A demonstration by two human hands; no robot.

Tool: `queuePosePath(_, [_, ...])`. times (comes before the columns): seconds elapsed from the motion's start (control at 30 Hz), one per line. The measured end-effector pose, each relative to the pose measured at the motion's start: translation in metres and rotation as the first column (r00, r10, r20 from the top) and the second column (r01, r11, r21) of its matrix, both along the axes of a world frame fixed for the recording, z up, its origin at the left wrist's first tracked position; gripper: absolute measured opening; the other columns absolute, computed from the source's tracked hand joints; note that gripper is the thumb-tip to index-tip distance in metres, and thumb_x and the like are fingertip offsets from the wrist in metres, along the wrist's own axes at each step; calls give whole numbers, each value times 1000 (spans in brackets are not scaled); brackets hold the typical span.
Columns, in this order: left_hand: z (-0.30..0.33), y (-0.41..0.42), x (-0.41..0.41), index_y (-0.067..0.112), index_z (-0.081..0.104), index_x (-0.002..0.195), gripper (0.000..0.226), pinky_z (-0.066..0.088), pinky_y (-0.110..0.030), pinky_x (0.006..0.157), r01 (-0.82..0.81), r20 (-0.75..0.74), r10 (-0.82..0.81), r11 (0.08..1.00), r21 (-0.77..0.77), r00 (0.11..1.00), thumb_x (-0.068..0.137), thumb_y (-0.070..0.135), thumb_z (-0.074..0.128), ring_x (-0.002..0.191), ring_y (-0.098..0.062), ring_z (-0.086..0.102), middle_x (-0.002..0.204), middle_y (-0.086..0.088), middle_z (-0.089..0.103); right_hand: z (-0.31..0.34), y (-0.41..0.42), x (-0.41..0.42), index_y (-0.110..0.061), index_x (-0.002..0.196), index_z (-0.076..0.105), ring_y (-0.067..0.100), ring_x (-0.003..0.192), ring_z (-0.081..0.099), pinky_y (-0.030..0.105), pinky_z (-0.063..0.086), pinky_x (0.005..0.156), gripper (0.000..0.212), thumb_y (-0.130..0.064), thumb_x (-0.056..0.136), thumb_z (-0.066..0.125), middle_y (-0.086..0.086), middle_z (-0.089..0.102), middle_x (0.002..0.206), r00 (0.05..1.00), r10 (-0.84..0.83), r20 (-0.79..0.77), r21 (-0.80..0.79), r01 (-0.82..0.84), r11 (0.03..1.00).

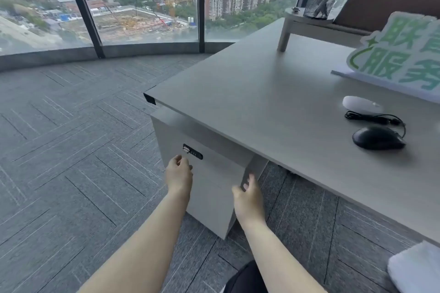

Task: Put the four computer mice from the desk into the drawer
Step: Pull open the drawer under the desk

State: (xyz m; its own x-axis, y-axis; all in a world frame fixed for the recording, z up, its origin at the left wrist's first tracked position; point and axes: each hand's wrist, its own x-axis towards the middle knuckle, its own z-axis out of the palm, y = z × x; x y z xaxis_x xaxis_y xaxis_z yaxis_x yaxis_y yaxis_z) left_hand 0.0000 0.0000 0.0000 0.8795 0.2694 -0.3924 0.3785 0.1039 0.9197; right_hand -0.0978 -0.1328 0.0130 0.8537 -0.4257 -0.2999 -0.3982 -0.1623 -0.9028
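A person's 2 bare hands reach down to a grey drawer unit (209,188) tucked under the near corner of a grey desk (273,102). The left hand (179,177) hovers at the cabinet's front face just below a small black lock panel (192,151), its fingers curled loosely inward and gripping nothing that can be seen. The right hand (248,200) curls around the right-hand edge of the drawer front, thumb on the face and fingers hooked behind the edge. Whether the drawer has begun to slide out cannot be told, and its inside is hidden.

Only 2 computer mice are in view, both on the desktop well apart from either hand, up and to the right. 1 white mouse (362,104) lies nearer the back; 1 black mouse (378,138) lies nearer the front edge, its black cable (373,118) bunched between the 2.

Behind them stands 1 green-and-white sign (402,54) with Chinese characters. 1 raised shelf (309,24) at the desk's far side carries 1 black mesh pen cup (320,0) holding several pens. A white cloth-like object (416,269) fills the lower right corner. Grey carpet tiles (71,150) cover the floor beneath tall windows (142,2) overlooking tower blocks.
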Motion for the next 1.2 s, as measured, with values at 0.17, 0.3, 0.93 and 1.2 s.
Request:
queuePosePath(0.17, [-7,-10,39,12,55,79,21,48,-39,77,-79,-57,74,993,-89,996,96,17,44,66,-20,54,74,-3,54,-14,1,20,-13,145,38,22,132,48,41,41,109,55,-11,92,50,8,48,147,995,-92,30,-12,92,996])
queuePosePath(0.3, [-16,-7,61,4,63,88,21,55,-43,79,-138,-116,127,985,-98,985,95,16,48,69,-26,56,70,-6,56,-21,5,24,-13,135,50,20,119,59,41,51,100,47,-10,88,50,7,60,134,987,-155,42,-5,156,988])
queuePosePath(0.93, [-29,61,1,-6,52,120,28,55,-42,77,-180,-105,163,968,-174,981,96,9,52,95,-30,65,109,-21,59,-9,20,-33,-18,86,62,10,74,61,15,41,57,24,-42,89,62,-8,66,80,992,105,66,-286,-82,955])
queuePosePath(1.2, [-18,126,-78,-2,52,110,14,61,-37,65,-279,-123,256,927,-252,959,96,1,50,88,-29,66,96,-18,63,1,58,-76,-16,68,49,14,59,47,31,37,56,38,-46,82,66,-3,53,63,878,474,-70,-282,-473,834])
